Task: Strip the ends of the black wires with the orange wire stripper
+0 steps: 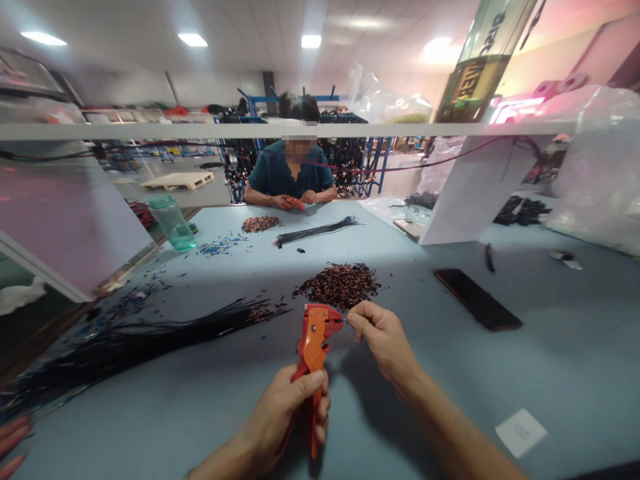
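Note:
My left hand (295, 407) is wrapped around the handles of red and orange wire strippers (315, 343), held upright above the table with the jaws turned right. My right hand (383, 333) is closed in a pinch at the jaws, on a small wire (345, 321) whose blue end shows; the rest is hidden by the fingers. Just behind the tool lies a heap of black and copper wire scraps (343, 283). Left of my hands stretches a long bundle of black wires (150, 343), with bare copper showing at its right ends.
Across the table a co-worker (293, 167) holds a red tool near a smaller wire bundle (317, 231) and a copper scrap pile (260, 224). Another person's fingers (14, 443) show at lower left. A phone (477, 299), paper (521, 432) and green bottle (173, 223) lie around. A shelf (200, 131) spans above.

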`<state>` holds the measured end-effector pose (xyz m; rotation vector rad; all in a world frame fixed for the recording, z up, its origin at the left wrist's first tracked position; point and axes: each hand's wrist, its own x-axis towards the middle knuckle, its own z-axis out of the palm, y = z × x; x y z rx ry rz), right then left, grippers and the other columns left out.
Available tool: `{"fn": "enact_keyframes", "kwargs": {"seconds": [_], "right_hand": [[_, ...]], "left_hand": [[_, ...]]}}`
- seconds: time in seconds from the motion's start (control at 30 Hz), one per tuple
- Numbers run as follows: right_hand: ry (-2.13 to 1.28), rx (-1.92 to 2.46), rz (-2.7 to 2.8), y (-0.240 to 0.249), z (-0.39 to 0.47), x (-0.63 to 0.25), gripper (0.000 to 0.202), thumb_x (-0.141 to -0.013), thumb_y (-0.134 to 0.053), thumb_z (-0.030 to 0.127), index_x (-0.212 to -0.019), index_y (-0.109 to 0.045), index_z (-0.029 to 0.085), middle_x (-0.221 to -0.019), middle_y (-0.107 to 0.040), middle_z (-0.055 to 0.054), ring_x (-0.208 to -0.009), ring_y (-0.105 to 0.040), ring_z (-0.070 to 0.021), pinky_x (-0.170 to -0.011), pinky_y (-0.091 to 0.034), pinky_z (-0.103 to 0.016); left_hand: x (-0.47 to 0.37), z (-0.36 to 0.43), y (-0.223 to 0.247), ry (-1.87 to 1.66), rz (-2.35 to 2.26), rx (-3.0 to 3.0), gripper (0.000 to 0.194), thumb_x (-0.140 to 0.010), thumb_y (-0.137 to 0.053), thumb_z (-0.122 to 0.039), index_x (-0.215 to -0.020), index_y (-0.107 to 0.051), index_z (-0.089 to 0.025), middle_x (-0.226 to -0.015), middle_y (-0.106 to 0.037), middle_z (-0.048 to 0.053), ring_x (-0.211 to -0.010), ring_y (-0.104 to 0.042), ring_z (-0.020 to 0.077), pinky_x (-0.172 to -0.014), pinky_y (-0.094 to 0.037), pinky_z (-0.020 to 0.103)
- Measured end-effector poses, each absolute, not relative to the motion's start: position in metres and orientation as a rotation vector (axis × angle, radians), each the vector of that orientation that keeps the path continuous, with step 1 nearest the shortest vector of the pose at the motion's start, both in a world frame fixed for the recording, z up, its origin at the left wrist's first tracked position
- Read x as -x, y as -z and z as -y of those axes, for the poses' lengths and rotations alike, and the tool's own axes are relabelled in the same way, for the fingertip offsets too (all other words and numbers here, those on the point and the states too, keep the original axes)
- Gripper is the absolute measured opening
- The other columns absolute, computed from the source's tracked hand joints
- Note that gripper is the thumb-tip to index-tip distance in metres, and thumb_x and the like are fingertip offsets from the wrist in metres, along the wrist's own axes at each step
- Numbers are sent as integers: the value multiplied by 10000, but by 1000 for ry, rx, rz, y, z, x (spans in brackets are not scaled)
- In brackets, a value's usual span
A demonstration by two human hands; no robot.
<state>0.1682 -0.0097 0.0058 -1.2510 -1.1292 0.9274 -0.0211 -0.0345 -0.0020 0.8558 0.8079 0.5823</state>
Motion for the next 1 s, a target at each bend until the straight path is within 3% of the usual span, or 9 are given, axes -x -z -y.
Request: {"fn": "enact_keyframes", "kwargs": {"seconds": [0.23, 0.43, 0.57, 0.77, 1.0], "right_hand": [[-1099, 1140, 1088, -13, 10, -167, 320, -750, -693, 393, -541, -558, 192, -499, -528, 32, -541, -454, -133, -591, -362, -269], [-1296, 1021, 816, -11, 13, -162, 412, -702, -764, 530, -866, -689, 159, -711, -670, -28, -567, -557, -134, -585, -434, -270], [-1313, 1047, 843, -10, 16, -155, 363, -679, -806, 448, -878, -699, 163, -810, -703, -46, -628, -605, -151, -656, -475, -299], [-942, 1162, 1219, -13, 17, -163, 228, -813, -669, 361, -973, -683, 200, -931, -677, -50, -804, -618, -190, -726, -470, -307], [-768, 1232, 1613, -23, 17, -179, 143, -841, -602, 290, -766, -678, 194, -697, -628, -1, -673, -555, -158, -644, -410, -263]], "left_hand": [[26, 37, 2, -568, -819, -896, 504, -677, -730, -609, -763, -521, -158, -578, -586, -16, -441, -565, 111, -448, -445, 227], [25, 35, 3, -622, -817, -870, 488, -689, -722, -602, -740, -503, -169, -560, -551, -28, -445, -548, 110, -452, -447, 233], [26, 37, 5, -625, -798, -888, 469, -717, -704, -593, -745, -508, -168, -562, -554, -22, -446, -549, 112, -450, -453, 236], [28, 39, 9, -608, -732, -905, 422, -761, -688, -550, -750, -503, -170, -554, -557, -24, -432, -554, 111, -446, -461, 233], [33, 35, 6, -511, -707, -865, 401, -742, -713, -511, -763, -503, -170, -550, -569, -21, -413, -547, 106, -428, -460, 222]]}}
